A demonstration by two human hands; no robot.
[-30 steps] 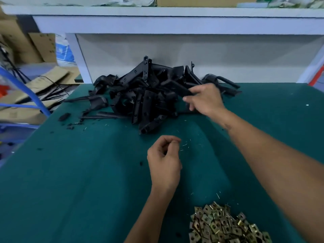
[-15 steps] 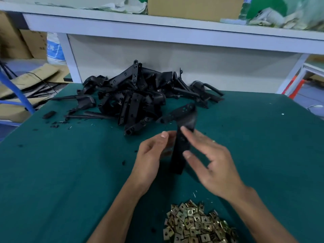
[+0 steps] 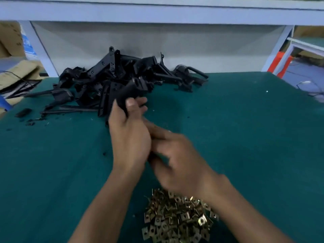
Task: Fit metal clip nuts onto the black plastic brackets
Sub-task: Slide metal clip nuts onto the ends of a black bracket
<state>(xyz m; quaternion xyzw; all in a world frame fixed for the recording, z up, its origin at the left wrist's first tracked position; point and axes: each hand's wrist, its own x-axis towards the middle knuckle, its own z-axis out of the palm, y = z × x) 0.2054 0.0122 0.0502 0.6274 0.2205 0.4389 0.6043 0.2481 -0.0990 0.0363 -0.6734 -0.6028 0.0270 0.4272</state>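
My left hand point(image 3: 129, 137) grips a black plastic bracket point(image 3: 130, 91) above the table, with the thumb pressed on its face and its upper end pointing away from me. My right hand point(image 3: 184, 160) is blurred by motion just right of the left wrist, fingers spread and reaching toward the left palm; nothing shows clearly between them. A heap of gold-coloured metal clip nuts point(image 3: 177, 218) lies at the near edge, under my right wrist. The pile of black brackets point(image 3: 108, 74) sits at the back of the table.
The green table mat point(image 3: 245, 128) stretches to the right. A white shelf frame point(image 3: 157, 13) runs across the back. Small black scraps point(image 3: 23, 113) lie at the left edge, and cardboard point(image 3: 15, 74) is stacked beyond it.
My right hand took a bracket from the pile and brought it to the middle. My left hand has taken hold of it, and my right hand has dropped back toward the clip nuts.
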